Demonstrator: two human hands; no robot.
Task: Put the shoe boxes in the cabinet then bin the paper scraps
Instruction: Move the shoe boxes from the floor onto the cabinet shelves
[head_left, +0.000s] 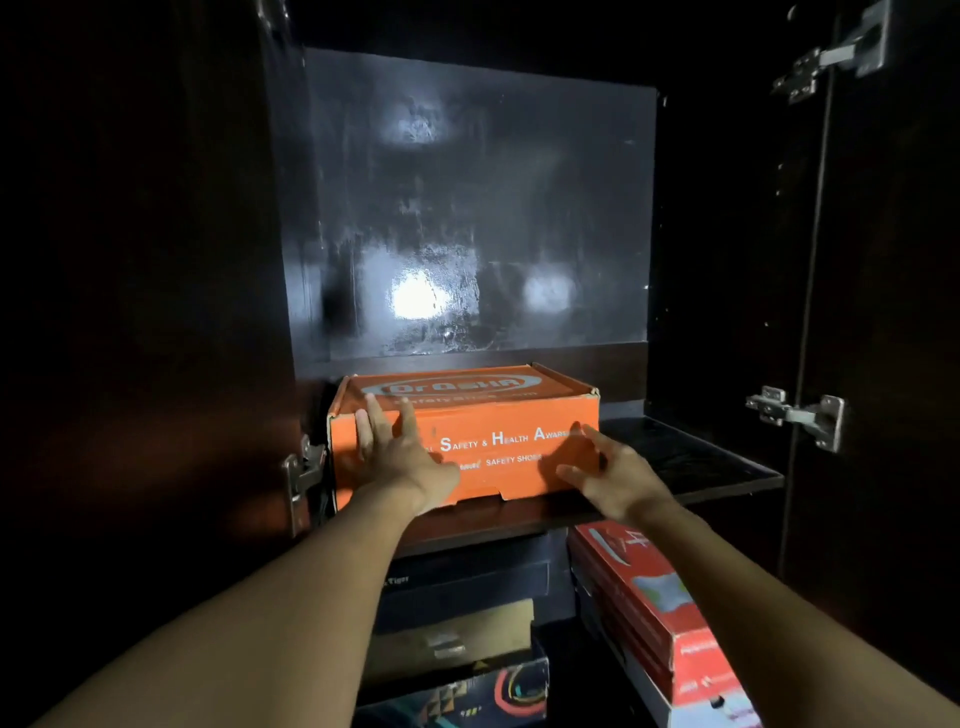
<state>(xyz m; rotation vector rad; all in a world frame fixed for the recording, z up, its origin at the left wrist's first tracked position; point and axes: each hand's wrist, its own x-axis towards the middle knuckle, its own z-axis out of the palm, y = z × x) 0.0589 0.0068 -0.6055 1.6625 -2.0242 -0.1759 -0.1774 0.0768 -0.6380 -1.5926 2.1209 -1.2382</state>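
An orange safety-shoe box (498, 410) lies on the upper shelf (691, 467) of a dark cabinet, pushed toward the left wall. My left hand (400, 457) presses flat on the box's front face near its left end, fingers straight and spread. At the front face's right end is my right hand (610, 473), fingers spread and loose, with the fingertips at the box's surface. Neither hand curls round the box. No paper scraps are in view.
Below the shelf, a red box (649, 608) lies tilted on the right, with several dark boxes (462, 613) stacked to the left. Both cabinet doors stand open, with metal hinges (800, 415) on the right door and a hinge (301, 478) at the left.
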